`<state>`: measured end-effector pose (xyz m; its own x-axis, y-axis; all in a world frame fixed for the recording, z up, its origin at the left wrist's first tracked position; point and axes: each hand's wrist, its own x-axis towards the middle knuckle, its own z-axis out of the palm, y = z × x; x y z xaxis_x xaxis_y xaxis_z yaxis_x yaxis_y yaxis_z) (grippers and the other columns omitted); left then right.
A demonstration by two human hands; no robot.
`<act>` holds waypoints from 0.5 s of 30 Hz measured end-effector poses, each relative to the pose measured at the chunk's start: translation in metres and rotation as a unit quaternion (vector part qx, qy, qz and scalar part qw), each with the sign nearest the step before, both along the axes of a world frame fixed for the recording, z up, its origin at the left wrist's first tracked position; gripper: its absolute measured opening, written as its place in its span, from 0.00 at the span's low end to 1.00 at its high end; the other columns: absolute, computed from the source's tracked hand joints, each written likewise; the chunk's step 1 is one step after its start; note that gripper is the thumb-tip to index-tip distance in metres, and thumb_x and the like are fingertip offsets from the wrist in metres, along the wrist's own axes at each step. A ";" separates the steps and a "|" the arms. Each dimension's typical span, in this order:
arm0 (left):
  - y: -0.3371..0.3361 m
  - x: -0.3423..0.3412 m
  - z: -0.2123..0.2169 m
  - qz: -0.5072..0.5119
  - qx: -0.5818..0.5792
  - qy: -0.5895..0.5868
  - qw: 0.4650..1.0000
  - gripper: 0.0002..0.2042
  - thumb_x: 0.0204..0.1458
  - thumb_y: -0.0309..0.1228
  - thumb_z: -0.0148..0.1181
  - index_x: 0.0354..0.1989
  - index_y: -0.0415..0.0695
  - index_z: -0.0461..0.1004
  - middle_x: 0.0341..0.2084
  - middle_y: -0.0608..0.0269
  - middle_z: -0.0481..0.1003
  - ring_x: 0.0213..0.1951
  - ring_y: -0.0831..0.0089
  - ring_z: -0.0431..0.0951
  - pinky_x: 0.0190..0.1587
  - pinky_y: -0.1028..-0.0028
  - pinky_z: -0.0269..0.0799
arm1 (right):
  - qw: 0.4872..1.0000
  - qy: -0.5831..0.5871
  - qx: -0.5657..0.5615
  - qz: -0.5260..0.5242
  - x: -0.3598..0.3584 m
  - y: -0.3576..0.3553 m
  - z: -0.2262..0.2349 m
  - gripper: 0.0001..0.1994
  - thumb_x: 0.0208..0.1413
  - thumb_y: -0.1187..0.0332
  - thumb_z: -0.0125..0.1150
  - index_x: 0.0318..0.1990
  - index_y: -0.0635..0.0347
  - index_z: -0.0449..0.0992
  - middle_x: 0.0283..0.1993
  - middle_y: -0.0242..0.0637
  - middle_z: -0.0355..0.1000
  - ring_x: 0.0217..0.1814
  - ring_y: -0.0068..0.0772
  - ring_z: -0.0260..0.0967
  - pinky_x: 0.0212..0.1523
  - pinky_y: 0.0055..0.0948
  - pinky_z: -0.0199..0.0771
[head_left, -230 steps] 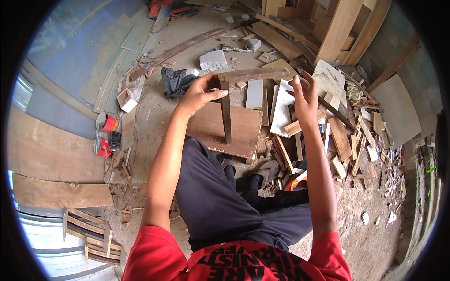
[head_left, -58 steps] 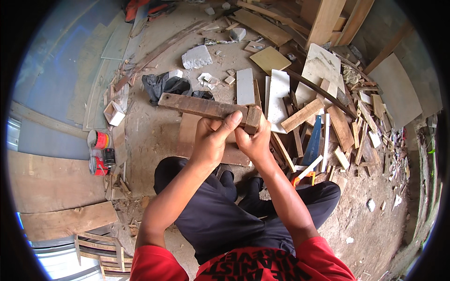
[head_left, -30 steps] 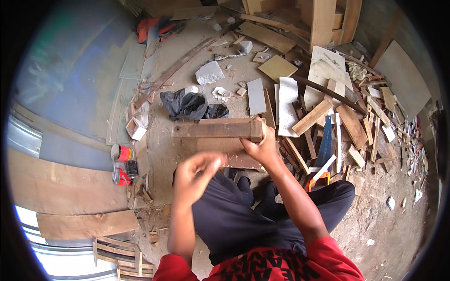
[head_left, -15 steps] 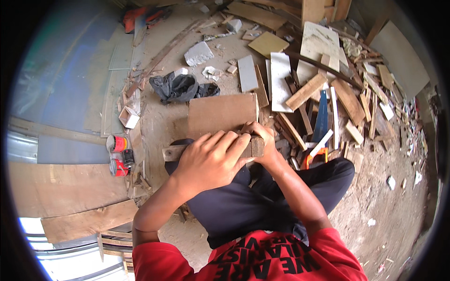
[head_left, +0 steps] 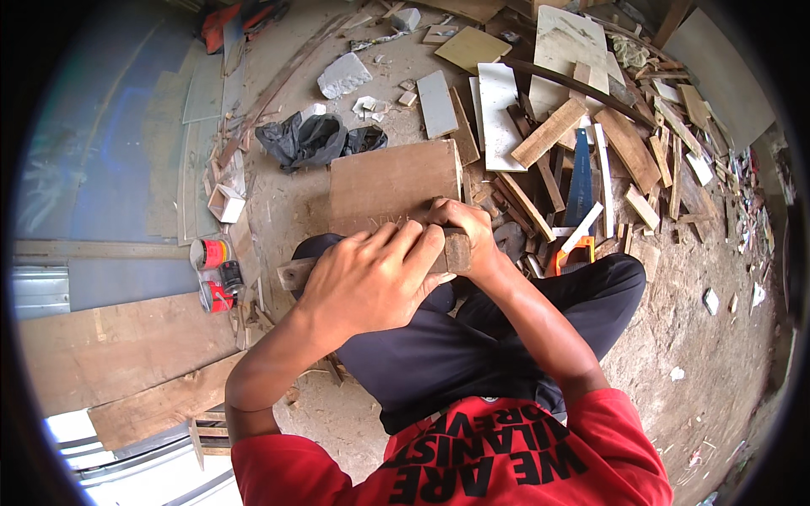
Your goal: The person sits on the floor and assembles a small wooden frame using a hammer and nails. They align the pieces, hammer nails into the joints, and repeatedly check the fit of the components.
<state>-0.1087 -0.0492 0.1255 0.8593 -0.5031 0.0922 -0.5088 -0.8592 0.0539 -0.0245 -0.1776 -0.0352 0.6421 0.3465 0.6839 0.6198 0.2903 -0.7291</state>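
In front of my lap I hold a short wooden bar (head_left: 456,251) crosswise with both hands. Its left end carries a dark spot, and its square right end sticks out past my fingers. My left hand (head_left: 367,274) is wrapped over the bar from above, hiding its middle. My right hand (head_left: 472,240) closes round the right end from the far side, its fingertips partly hidden. Just beyond my hands is a brown wooden block or box (head_left: 392,181) with a broad flat top.
Scrap boards and offcuts (head_left: 624,152) pile up at the right, with a blue-bladed handsaw (head_left: 580,181) among them. A black plastic bag (head_left: 308,143) lies ahead. Red cans (head_left: 216,297) stand at the left near planks (head_left: 126,337). Debris litters the floor.
The whole view has shifted slightly, the pile and block sitting a little higher and further left. Both hands keep their hold on the bar, which has moved slightly left with them.
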 end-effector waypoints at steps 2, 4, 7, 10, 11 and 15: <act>0.002 0.000 -0.001 0.001 -0.005 0.005 1.000 0.23 0.51 0.41 0.64 0.49 0.39 0.70 0.36 0.50 0.76 0.33 0.55 0.81 0.31 0.63 0.78 | 1.000 -0.015 0.000 0.001 0.001 0.000 0.002 0.16 0.39 0.69 0.72 0.32 0.61 0.70 0.27 0.41 0.69 0.29 0.48 0.72 0.31 0.37 0.72; 0.003 0.000 0.000 0.003 -0.007 0.007 1.000 0.23 0.50 0.41 0.64 0.49 0.39 0.70 0.36 0.51 0.76 0.33 0.55 0.81 0.31 0.63 0.78 | 1.000 -0.020 -0.001 -0.001 0.001 0.001 0.002 0.16 0.39 0.69 0.72 0.32 0.61 0.70 0.27 0.41 0.69 0.29 0.48 0.72 0.31 0.37 0.72; 0.005 -0.001 0.000 0.007 -0.010 0.002 1.000 0.23 0.50 0.41 0.65 0.49 0.40 0.71 0.35 0.51 0.75 0.32 0.55 0.81 0.31 0.63 0.77 | 1.000 -0.018 -0.006 -0.003 0.001 0.003 0.002 0.15 0.40 0.69 0.72 0.32 0.61 0.70 0.27 0.41 0.69 0.29 0.47 0.72 0.30 0.36 0.71; 0.008 -0.002 -0.001 0.010 -0.004 0.004 1.000 0.23 0.50 0.41 0.65 0.49 0.40 0.71 0.35 0.52 0.76 0.32 0.56 0.81 0.32 0.63 0.78 | 1.000 -0.015 -0.009 -0.002 0.001 0.005 0.003 0.15 0.40 0.69 0.71 0.32 0.62 0.69 0.27 0.41 0.69 0.28 0.47 0.72 0.30 0.36 0.71; 0.009 -0.002 -0.001 0.011 0.000 0.007 1.000 0.23 0.50 0.41 0.65 0.49 0.40 0.71 0.35 0.52 0.76 0.32 0.56 0.81 0.32 0.63 0.78 | 1.000 -0.014 -0.006 -0.001 0.000 0.006 0.003 0.15 0.40 0.70 0.71 0.32 0.62 0.69 0.26 0.41 0.69 0.28 0.47 0.72 0.30 0.36 0.71; 0.016 -0.007 -0.006 0.007 -0.001 -0.022 1.000 0.24 0.49 0.41 0.66 0.51 0.40 0.71 0.36 0.52 0.76 0.32 0.56 0.81 0.32 0.63 0.78 | 1.000 -0.010 0.000 0.004 -0.001 0.011 0.004 0.15 0.40 0.71 0.71 0.32 0.62 0.69 0.26 0.41 0.70 0.28 0.47 0.72 0.30 0.35 0.71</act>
